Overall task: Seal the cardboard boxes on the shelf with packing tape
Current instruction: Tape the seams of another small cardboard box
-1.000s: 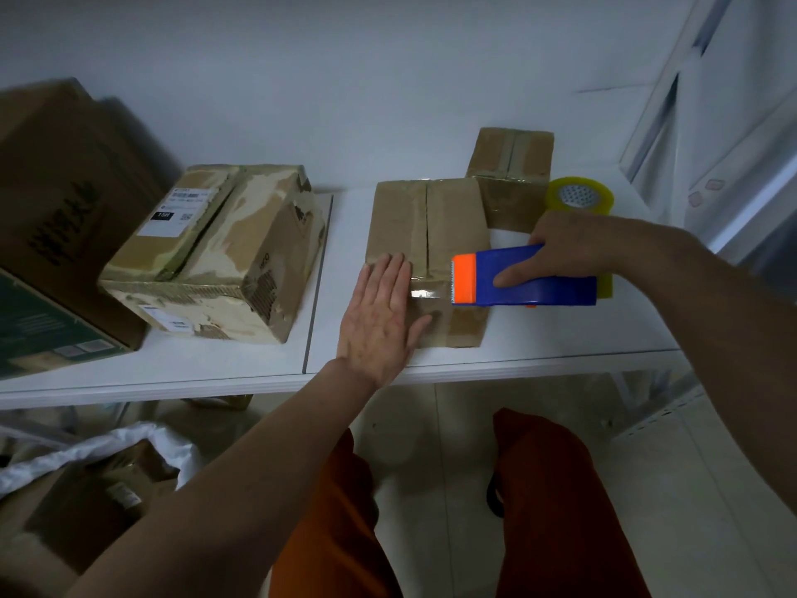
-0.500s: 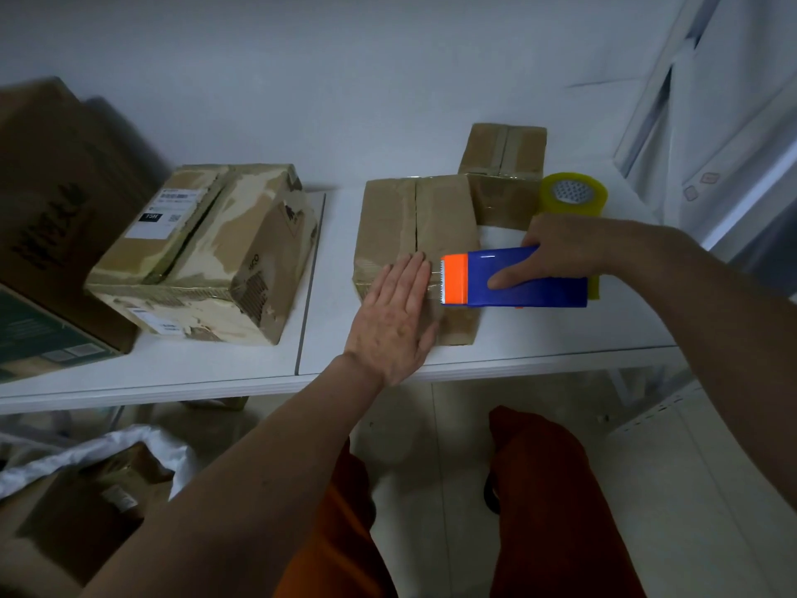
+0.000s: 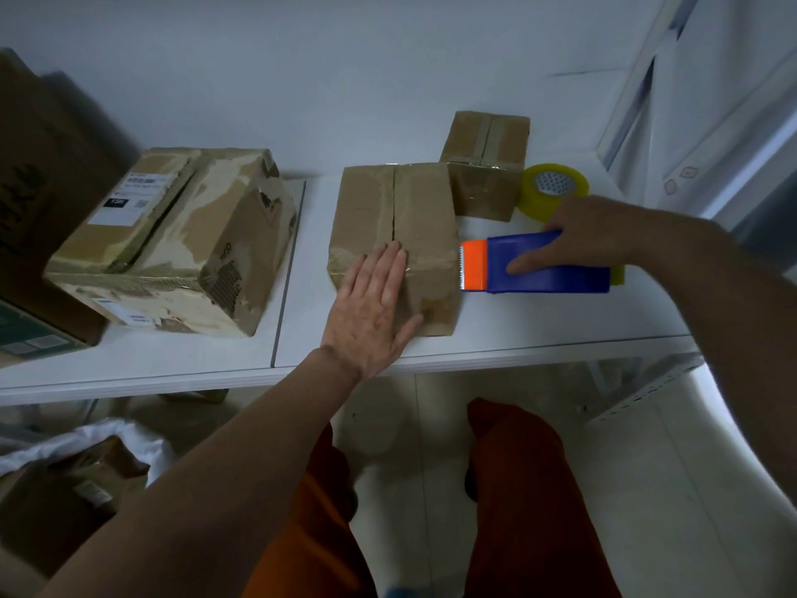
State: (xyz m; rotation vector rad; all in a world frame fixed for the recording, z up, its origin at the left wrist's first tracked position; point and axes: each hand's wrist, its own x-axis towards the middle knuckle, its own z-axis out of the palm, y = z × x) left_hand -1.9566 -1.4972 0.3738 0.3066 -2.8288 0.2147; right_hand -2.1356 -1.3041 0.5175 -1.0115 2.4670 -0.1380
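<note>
A brown cardboard box (image 3: 425, 209) lies in the middle of the white shelf (image 3: 539, 330), its top flaps meeting at a centre seam. My left hand (image 3: 373, 308) presses flat on the box's near end, fingers straight, over a strip of clear tape. My right hand (image 3: 591, 235) grips a blue tape dispenser (image 3: 547, 263) with an orange toothed head (image 3: 473, 266). The head sits just right of the box's near right edge.
A smaller taped box (image 3: 485, 166) stands behind, with a yellow tape roll (image 3: 552, 189) to its right. A larger worn box with labels (image 3: 172, 239) lies at the left, beside big cartons (image 3: 26, 187). Below the shelf are bags and a box (image 3: 77, 476).
The dispenser has moved right, off the box's top to just past its right edge. My left hand has slid left along the box's near end.
</note>
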